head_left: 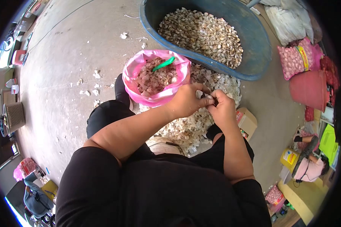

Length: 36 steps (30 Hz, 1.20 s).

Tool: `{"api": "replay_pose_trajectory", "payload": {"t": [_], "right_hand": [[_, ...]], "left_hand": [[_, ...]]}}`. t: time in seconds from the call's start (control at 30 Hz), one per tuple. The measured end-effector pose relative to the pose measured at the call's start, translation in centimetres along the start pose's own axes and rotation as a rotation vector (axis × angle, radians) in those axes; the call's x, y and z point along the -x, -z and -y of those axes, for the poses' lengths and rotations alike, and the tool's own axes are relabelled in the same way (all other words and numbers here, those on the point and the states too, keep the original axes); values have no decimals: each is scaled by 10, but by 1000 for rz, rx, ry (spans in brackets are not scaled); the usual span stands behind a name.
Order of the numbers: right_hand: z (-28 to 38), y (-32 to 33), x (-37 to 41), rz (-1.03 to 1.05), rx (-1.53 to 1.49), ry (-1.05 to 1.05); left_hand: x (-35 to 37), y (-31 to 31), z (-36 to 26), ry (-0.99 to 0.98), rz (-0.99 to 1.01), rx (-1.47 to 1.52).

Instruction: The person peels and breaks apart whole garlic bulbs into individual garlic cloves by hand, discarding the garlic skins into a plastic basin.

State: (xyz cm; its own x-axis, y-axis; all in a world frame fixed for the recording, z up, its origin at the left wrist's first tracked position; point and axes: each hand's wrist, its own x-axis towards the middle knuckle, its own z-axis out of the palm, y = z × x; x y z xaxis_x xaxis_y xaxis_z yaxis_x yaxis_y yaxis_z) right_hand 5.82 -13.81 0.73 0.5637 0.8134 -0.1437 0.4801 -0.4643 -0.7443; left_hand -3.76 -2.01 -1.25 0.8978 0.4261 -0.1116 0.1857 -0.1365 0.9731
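Observation:
My left hand (pixel 186 101) and my right hand (pixel 223 109) meet in front of me, thumbs and fingertips pinched together on a small pale garlic clove (pixel 209 97), mostly covered by the fingers. Just beyond my left hand stands a pink plastic bag (pixel 130 79), its rim rolled open, filled with brownish garlic skins (pixel 151 81). A green handle (pixel 163 64) lies on those skins; whatever it belongs to cannot be made out. Beneath my hands, a heap of white garlic skins (pixel 185 130) spreads between my legs.
A large blue tub (pixel 259 49) at the far side holds many garlic cloves (pixel 204 36). An open cardboard box (pixel 248 123) lies right of my leg. Red tub (pixel 310 89) and garlic sacks (pixel 291 62) stand farther right. Other people (pixel 310 166) sit at both sides.

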Motion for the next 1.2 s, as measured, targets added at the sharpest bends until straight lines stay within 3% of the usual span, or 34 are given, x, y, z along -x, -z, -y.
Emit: {"api": "replay_pose_trajectory", "payload": {"t": [0.1, 0.23, 0.3, 0.4, 0.5, 0.57, 0.67, 0.77, 0.9, 1.0, 1.1, 1.13, 1.2], "right_hand": [[6, -8, -7, 9, -477, -216], [2, -16, -17, 90, -592, -132], [1, -23, -19, 93, -581, -72], [8, -30, -20, 71, -567, -20], [19, -29, -21, 71, -563, -20], [23, -28, -21, 74, -544, 44], [33, -16, -20, 244, -719, -72], [33, -9, -22, 341, -942, -139], [24, -10, -23, 272, -819, -157], [24, -9, -20, 256, -900, -177], [19, -8, -17, 219, -866, -165], [17, -7, -17, 203, -835, -160], [18, -3, -14, 195, -869, -130]], "left_hand": [[3, 13, -9, 306, 29, 154], [6, 24, 1, 217, 57, 85], [7, 33, -6, 288, 85, 184], [11, 37, -3, 166, 39, 220], [15, 39, -6, 334, 10, 339], [16, 40, -5, 347, 5, 480], [16, 45, -6, 363, 87, 745], [14, 48, -10, 409, 71, 807], [7, 54, -8, 249, 172, 445], [1, 60, -11, 223, 280, 420], [-2, 55, -13, 76, 265, 162], [-3, 53, -19, 164, 258, 135], [-5, 52, -22, 145, 287, 106]]}}
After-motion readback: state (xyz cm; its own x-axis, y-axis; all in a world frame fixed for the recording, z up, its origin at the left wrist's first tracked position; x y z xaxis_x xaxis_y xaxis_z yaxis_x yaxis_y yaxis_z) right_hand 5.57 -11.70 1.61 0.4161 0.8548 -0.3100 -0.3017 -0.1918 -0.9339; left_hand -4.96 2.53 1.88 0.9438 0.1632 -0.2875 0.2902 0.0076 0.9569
